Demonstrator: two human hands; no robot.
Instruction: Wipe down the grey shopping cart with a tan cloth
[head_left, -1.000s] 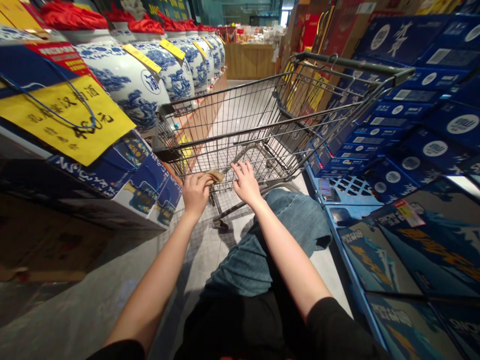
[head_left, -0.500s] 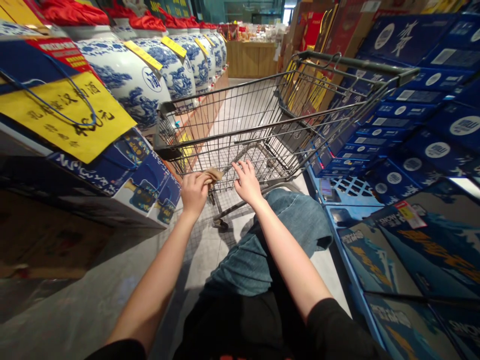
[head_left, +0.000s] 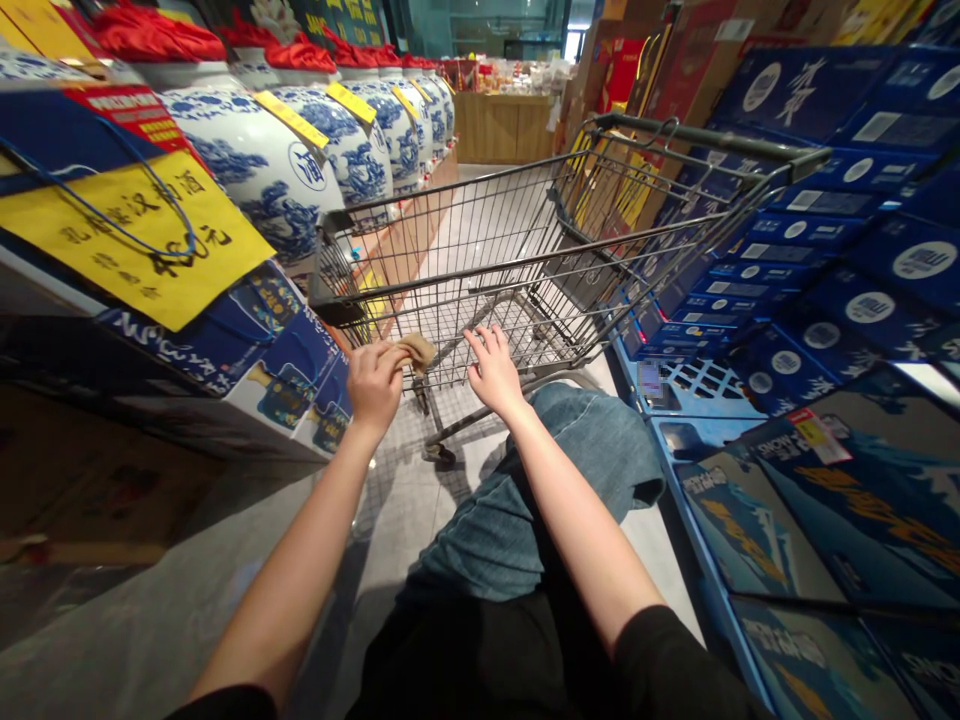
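A wire shopping cart (head_left: 480, 270) stands side-on in front of me, with its dark push handle at the upper right. My left hand (head_left: 373, 388) is closed on a tan cloth (head_left: 414, 350) at the lower front corner of the basket; part of the cloth is hidden under the fingers. Whether the cloth presses on the wires I cannot tell. My right hand (head_left: 493, 374) has its fingers spread at the lower side of the basket and holds nothing. The fingertips are at the wire mesh.
Blue-and-white jars (head_left: 247, 165) with red cloth tops line the left, behind stacked gift boxes (head_left: 285, 370). A yellow price sign (head_left: 142, 235) hangs there. Blue cartons (head_left: 795, 230) rise on the right, beside a blue plastic pallet (head_left: 697, 385). A wooden counter (head_left: 499, 128) stands far back.
My left hand has shifted slightly left with the cloth. My right hand stays in nearly the same place. The view has tilted a little.
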